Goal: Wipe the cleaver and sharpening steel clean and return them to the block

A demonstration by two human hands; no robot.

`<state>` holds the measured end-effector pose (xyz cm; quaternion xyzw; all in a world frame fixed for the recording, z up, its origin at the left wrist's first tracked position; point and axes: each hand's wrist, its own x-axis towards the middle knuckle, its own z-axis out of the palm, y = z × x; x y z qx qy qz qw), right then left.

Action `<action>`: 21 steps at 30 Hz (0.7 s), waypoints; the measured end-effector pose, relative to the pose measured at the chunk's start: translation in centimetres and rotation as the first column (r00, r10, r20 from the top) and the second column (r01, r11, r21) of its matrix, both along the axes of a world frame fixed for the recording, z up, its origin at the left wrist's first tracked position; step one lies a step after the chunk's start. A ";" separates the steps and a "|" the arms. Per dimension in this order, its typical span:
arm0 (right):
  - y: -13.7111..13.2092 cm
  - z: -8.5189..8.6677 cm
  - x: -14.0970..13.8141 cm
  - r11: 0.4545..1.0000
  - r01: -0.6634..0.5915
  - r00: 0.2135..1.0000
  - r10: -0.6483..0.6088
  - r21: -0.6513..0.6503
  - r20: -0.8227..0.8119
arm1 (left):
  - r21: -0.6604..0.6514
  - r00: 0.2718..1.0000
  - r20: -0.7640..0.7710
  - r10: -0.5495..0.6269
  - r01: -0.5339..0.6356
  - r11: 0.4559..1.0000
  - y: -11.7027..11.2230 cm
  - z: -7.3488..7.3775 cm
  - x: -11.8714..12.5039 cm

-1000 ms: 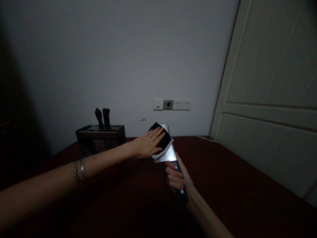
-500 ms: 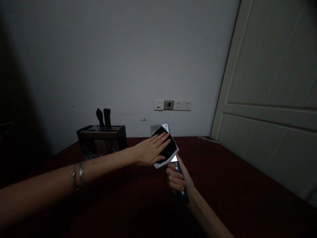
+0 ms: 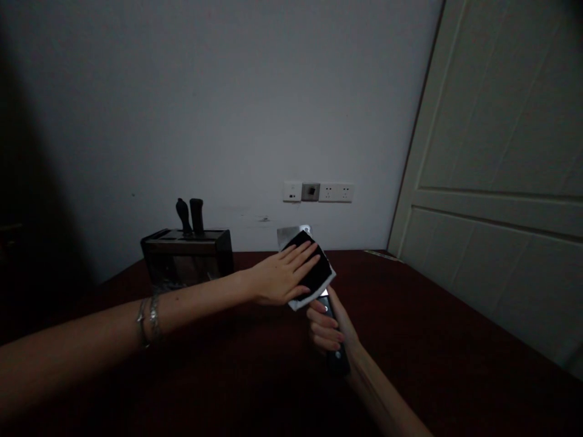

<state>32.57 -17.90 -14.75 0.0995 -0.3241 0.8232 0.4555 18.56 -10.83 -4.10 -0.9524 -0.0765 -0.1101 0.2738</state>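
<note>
My right hand (image 3: pixel 327 328) is wrapped round the black handle of a cleaver (image 3: pixel 288 234), whose broad steel blade points away from me over the dark red table (image 3: pixel 432 328). A black cloth with a white edge (image 3: pixel 319 276) covers most of the blade. My left hand (image 3: pixel 280 276) lies flat on that cloth with its fingers stretched out, pressing it against the blade. Only the blade's far corner shows above the cloth. Bracelets circle my left wrist.
A dark knife block (image 3: pixel 186 255) with two black handles sticking up stands at the back left of the table, against the wall. Wall sockets (image 3: pixel 317 192) sit above the table's far edge. A pale door (image 3: pixel 501 170) fills the right side.
My left hand has slid the cloth to the right and toward the handle along the blade. More of the blade's far corner is now bare. The right hand has kept its grip.
</note>
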 end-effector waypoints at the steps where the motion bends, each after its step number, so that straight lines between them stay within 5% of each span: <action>1: 0.0 0.0 0.0 1.000 -0.001 1.000 0.001 0.002 0.009 | 0.000 1.000 -0.015 -0.014 0.014 1.000 -0.6 -0.1 0.0; 4: 0.0 0.1 -0.1 0.998 -0.041 0.999 0.041 0.041 0.021 | -0.001 0.999 -0.031 0.009 -0.009 1.000 0.1 0.4 -0.1; 11: -0.3 0.5 -0.6 0.994 -0.097 0.995 0.098 0.056 -0.012 | -0.004 0.986 0.056 0.160 -0.160 0.987 5.8 2.6 -0.8; 21: 0.2 -0.1 -0.2 0.987 -0.108 0.992 0.116 0.120 -0.059 | -0.015 0.989 -0.073 -0.130 0.129 0.991 -0.5 0.4 0.2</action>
